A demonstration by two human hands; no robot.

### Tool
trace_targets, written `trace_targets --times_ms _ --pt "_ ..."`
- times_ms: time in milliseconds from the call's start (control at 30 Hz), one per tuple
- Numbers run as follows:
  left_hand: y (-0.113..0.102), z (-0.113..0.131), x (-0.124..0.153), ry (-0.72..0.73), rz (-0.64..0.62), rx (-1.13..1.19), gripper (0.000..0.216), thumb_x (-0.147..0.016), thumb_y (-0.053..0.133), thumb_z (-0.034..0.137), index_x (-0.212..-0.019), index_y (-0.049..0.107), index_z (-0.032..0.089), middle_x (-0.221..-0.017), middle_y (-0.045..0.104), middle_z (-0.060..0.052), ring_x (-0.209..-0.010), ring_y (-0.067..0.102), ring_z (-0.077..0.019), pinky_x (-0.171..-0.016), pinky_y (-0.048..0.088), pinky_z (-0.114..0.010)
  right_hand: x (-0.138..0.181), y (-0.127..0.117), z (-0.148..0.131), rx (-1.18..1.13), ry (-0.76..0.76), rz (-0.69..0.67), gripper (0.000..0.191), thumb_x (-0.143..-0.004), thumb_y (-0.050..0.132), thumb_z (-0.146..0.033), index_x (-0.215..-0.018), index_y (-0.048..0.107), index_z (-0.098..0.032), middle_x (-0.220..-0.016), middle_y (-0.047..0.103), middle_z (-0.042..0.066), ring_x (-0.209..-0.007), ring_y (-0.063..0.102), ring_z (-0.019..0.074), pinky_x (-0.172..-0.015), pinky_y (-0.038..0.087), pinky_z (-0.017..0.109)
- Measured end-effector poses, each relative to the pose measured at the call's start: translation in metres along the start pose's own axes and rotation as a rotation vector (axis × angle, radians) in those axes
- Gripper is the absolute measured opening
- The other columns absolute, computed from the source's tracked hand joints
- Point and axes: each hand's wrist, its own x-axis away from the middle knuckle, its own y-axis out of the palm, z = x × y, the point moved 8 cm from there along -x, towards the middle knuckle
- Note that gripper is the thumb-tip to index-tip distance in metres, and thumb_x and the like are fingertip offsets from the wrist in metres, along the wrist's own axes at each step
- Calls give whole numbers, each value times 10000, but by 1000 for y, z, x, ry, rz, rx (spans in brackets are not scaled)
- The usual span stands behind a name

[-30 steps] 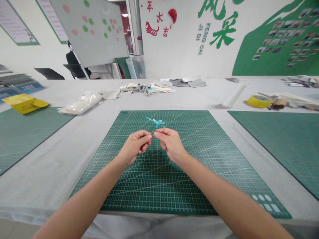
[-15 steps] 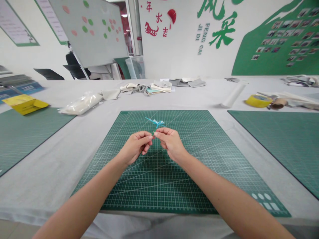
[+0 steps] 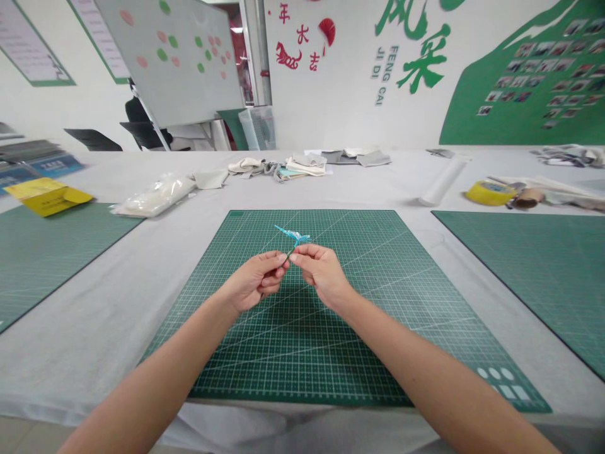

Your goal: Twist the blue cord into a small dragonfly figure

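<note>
Between my fingertips is a small artificial flower [image 3: 295,238] with thin blue petals, some whitish bits and a green stem. My left hand [image 3: 258,277] pinches the lower stem, its fingers closed. Close beside it, my right hand [image 3: 321,271] is also closed, thumb and forefinger pinching the stem just below the blue part. The flower points away from me and up, with one blue strip sticking out to the left. Both hands are held over a green cutting mat [image 3: 302,353] with a white grid. The stem's lower end is hidden in my left fingers.
More cutting mats lie left [image 3: 57,252] and right [image 3: 529,271]. A yellow packet [image 3: 47,197] and a clear plastic bag [image 3: 155,197] are at the left. Fabric scraps [image 3: 305,165] lie at the back; yellow tape [image 3: 490,192] and a white roll [image 3: 442,181] are at the right.
My left hand has shifted slightly left and down along the stem, so more green shows between the hands. The blue flower has turned a little and sits slightly lower.
</note>
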Motion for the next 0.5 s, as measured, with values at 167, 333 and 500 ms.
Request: trace_targets --times_ms 167,333,500 --pt "0 -2 1 -22 -3 7 165 -860 581 219 -753 597 95 -599 484 29 -374 290 9 -339 175 -112 -1 -1 2 9 -7 1 177 -683 724 -280 -743 620 -150 -477 460 -79 -352 235 14 -344 118 205" --pt "5 1 3 -15 -42 21 150 -865 568 210 -805 619 83 -622 486 30 -387 303 8 -344 188 -117 -1 0 0 10 -4 -14 181 -689 718 -278 -756 618 -143 -587 580 -34 -366 256 8 -350 124 202" --pt "4 2 4 -27 -47 4 110 -843 590 190 -778 599 101 -612 489 38 -377 273 11 -352 167 -129 0 0 -2 19 -22 -5 178 -686 723 -281 -755 625 -150 -509 498 -67 -364 244 16 -351 129 204"
